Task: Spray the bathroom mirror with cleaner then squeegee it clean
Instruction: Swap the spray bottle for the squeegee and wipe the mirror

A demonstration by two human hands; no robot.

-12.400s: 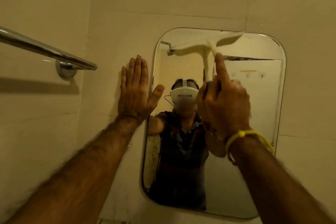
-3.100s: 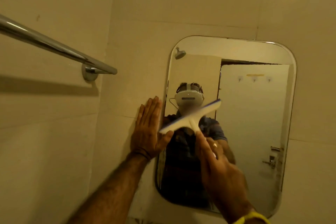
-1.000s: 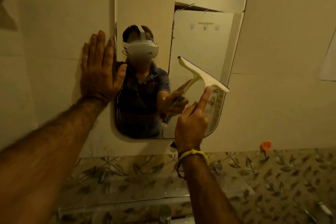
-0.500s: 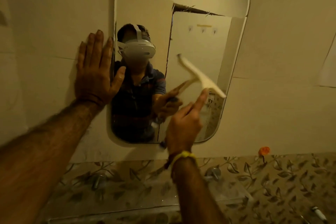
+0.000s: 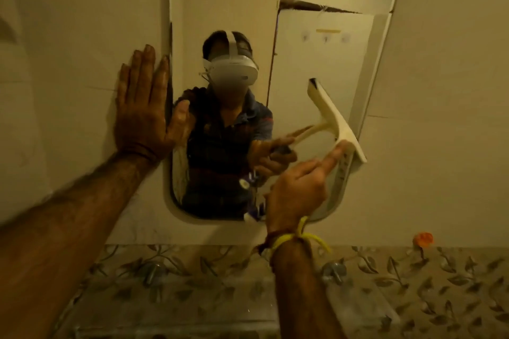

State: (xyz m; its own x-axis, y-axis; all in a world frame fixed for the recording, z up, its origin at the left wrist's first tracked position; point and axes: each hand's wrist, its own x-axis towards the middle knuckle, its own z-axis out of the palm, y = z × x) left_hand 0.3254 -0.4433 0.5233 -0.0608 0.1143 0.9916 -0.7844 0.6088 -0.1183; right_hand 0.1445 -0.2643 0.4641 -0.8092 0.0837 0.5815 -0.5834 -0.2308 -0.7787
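The squeegeeing was underway: his right hand [image 5: 296, 187] gripped the squeegee [image 5: 334, 118] against the mirror [image 5: 303, 63], left hand [image 5: 146, 107] flat beside it; next, probably draw the blade down.

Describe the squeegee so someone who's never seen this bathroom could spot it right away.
Find the rounded mirror on the tiled wall. Near its lower right edge, the right hand holds up the squeegee: a cream T-shaped tool, its long blade slanting across the glass.
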